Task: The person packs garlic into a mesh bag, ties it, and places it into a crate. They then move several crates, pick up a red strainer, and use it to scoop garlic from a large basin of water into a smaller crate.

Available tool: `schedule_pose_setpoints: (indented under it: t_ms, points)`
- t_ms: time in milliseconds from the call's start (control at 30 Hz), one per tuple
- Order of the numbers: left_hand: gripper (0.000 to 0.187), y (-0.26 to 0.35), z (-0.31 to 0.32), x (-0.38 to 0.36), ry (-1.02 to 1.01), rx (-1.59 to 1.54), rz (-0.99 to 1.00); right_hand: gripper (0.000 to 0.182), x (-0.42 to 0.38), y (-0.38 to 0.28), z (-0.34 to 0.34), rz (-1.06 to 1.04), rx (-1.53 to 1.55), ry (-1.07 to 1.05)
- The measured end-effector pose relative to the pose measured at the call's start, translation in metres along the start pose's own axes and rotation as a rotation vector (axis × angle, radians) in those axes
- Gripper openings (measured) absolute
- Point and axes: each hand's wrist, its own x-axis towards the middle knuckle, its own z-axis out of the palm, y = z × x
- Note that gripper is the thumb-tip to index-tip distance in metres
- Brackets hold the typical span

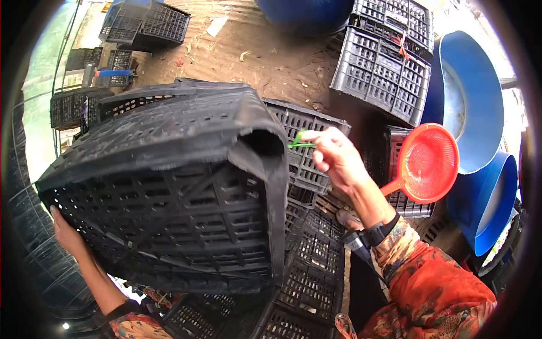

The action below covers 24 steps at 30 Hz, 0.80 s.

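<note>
A large black plastic crate [186, 209] with slotted walls fills the left and middle of the head view, tilted up close to the camera. My left hand [68, 234] grips its lower left edge, fingers partly hidden behind the wall. Just right of the crate's near corner, my right hand [330, 153] is raised, its fingertips pinched on a thin green strip [302, 144]. Behind and below that hand stand more black crates [307, 127].
At the right are a red strainer [430, 164], a large blue tub [471, 101] and a smaller blue tub [494, 206]. Stacked crates [384, 70] stand at the upper right, others [164, 25] at the upper left. A blue barrel [305, 14] is at the top.
</note>
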Motion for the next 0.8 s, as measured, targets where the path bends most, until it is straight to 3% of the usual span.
schedule_pose_setpoints:
  t_ms: [100, 167, 233, 267, 300, 367, 400, 433, 533, 600, 700, 800]
  points:
    - [0.063, 0.005, -0.004, 0.000, -0.044, 0.074, -0.107, 0.013, 0.005, 0.016, 0.021, 0.069, 0.077, -0.108]
    - [0.062, 0.011, -0.001, -0.006, -0.001, 0.001, -0.084, 0.012, -0.014, 0.023, 0.019, -0.009, -0.334, -0.236]
    - [0.062, 0.016, -0.002, -0.006, -0.019, 0.027, -0.067, 0.012, -0.079, 0.013, 0.031, 0.212, -0.670, -0.283]
    - [0.062, 0.013, 0.000, -0.006, -0.028, -0.003, -0.059, 0.014, -0.096, 0.018, 0.017, 0.104, -0.717, -0.233]
    - [0.061, 0.013, 0.001, -0.003, -0.035, -0.037, -0.044, 0.013, -0.096, 0.019, -0.002, 0.175, -0.593, -0.007]
    - [0.060, 0.026, 0.001, -0.004, -0.048, -0.034, -0.036, 0.012, -0.073, 0.014, -0.022, 0.075, -0.479, 0.094]
    - [0.060, 0.030, 0.001, -0.005, -0.048, 0.000, -0.064, 0.011, -0.061, 0.003, -0.005, 0.102, -0.579, 0.059]
    - [0.059, 0.034, 0.001, -0.007, -0.050, 0.033, -0.089, 0.016, -0.054, -0.001, 0.007, -0.033, -0.863, 0.038]
    - [0.058, 0.010, -0.002, 0.006, -0.051, 0.049, 0.019, 0.021, -0.022, 0.024, 0.002, -0.190, -0.800, 0.094]
    - [0.057, 0.011, -0.001, 0.004, -0.065, -0.049, -0.014, 0.025, -0.005, 0.043, 0.000, -0.198, -1.102, 0.019]
    - [0.058, 0.009, 0.001, 0.003, -0.003, 0.012, 0.014, 0.026, 0.017, 0.068, 0.018, -0.444, -0.859, 0.113]
    - [0.060, 0.014, 0.002, 0.001, -0.018, -0.007, 0.021, 0.024, 0.033, 0.083, 0.015, -0.305, -0.741, 0.062]
